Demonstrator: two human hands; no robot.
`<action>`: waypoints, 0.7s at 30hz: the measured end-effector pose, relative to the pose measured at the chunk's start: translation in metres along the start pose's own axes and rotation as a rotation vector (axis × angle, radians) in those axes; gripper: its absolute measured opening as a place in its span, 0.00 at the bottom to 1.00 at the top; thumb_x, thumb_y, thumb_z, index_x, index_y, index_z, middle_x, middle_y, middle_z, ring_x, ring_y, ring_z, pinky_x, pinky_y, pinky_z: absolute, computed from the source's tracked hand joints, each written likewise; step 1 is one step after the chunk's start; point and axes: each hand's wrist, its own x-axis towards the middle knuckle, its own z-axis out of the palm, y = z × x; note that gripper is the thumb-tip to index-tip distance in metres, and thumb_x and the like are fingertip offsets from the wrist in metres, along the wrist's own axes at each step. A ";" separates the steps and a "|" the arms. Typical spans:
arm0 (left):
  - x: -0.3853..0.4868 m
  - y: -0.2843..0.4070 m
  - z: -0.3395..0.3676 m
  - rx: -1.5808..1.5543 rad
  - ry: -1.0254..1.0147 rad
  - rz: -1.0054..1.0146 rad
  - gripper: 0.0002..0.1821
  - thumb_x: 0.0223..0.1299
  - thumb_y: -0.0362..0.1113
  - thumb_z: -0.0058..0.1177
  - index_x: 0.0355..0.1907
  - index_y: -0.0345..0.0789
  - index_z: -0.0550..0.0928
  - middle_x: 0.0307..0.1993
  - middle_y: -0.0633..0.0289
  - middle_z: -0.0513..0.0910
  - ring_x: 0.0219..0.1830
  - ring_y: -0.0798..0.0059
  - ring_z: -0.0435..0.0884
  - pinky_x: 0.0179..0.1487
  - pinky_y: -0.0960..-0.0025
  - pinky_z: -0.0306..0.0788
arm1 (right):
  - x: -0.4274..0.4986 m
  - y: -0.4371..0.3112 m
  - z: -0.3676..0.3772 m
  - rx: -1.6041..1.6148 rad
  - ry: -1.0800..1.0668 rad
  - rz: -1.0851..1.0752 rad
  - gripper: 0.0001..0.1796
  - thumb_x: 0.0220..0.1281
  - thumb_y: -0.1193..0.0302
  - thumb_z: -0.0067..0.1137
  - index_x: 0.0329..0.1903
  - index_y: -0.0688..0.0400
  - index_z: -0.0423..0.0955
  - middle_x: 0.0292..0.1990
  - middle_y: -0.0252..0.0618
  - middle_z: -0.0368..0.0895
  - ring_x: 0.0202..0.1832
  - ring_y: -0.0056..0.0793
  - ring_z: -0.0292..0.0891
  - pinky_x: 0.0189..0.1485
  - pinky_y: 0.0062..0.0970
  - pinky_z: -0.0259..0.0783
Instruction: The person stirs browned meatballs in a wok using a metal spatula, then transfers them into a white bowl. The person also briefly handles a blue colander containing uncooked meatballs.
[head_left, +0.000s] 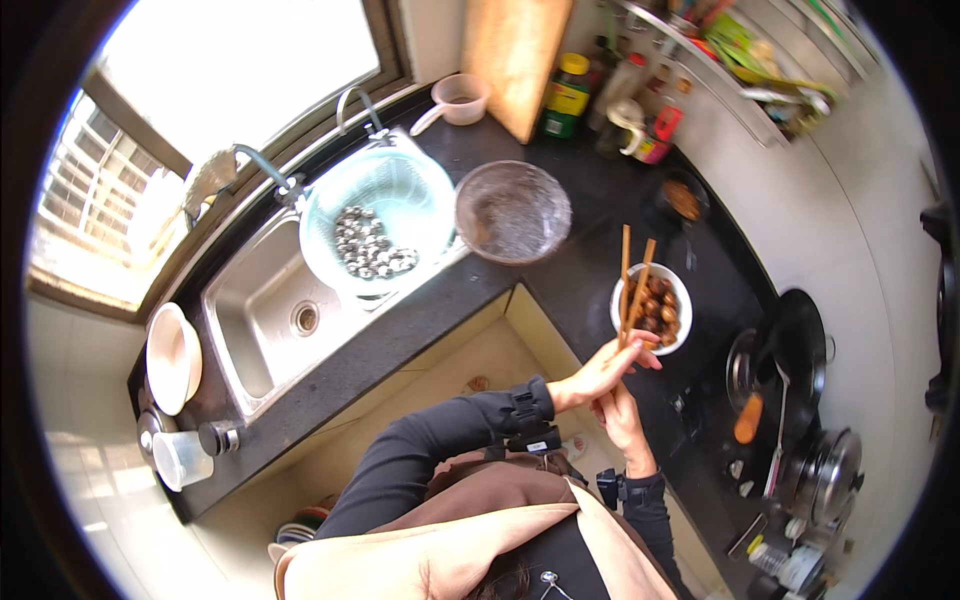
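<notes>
Two wooden chopsticks (625, 277) slant over the left part of a white bowl (684, 309) of brown, glossy round pieces of food (664, 304). Their near ends meet the fingers of my left hand (604, 367), which reaches over the bowl's near rim; whether it grips them cannot be told. My right hand (622, 420) is just below, its fingertips against the underside of my left hand and partly hidden by it. Farther left, a light blue colander (420, 180) holds many small speckled eggs (364, 240). Beside it stands a clear brownish bowl (514, 214).
A steel sink (255, 322) is at the left, with a pale basin (174, 360) and a plastic tub (180, 459) beyond it. At the right stand a black wok (796, 352), a lidded pot (825, 476) and a small dark bowl (682, 196). Bottles (566, 97) and a cutting board (514, 60) line the back.
</notes>
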 end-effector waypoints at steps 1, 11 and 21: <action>0.000 0.003 -0.008 -0.025 0.004 -0.008 0.26 0.72 0.55 0.32 0.63 0.39 0.64 0.47 0.59 0.79 0.55 0.71 0.73 0.62 0.61 0.63 | 0.006 -0.003 0.010 0.070 0.034 0.065 0.15 0.73 0.61 0.42 0.49 0.60 0.68 0.21 0.27 0.67 0.17 0.11 0.59 0.17 0.15 0.53; -0.093 0.039 -0.187 -0.015 0.524 -0.124 0.21 0.67 0.39 0.48 0.58 0.31 0.70 0.43 0.57 0.81 0.42 0.73 0.81 0.48 0.72 0.74 | 0.059 0.008 -0.005 -0.893 0.597 -0.010 0.08 0.70 0.69 0.41 0.40 0.61 0.66 0.28 0.57 0.78 0.30 0.59 0.75 0.29 0.50 0.67; -0.203 0.020 -0.350 -0.466 1.359 -0.336 0.53 0.44 0.56 0.69 0.64 0.33 0.52 0.51 0.49 0.69 0.47 0.57 0.76 0.46 0.59 0.75 | 0.086 0.048 -0.005 -1.040 0.602 0.247 0.26 0.69 0.69 0.43 0.67 0.62 0.55 0.48 0.61 0.75 0.33 0.56 0.78 0.36 0.46 0.75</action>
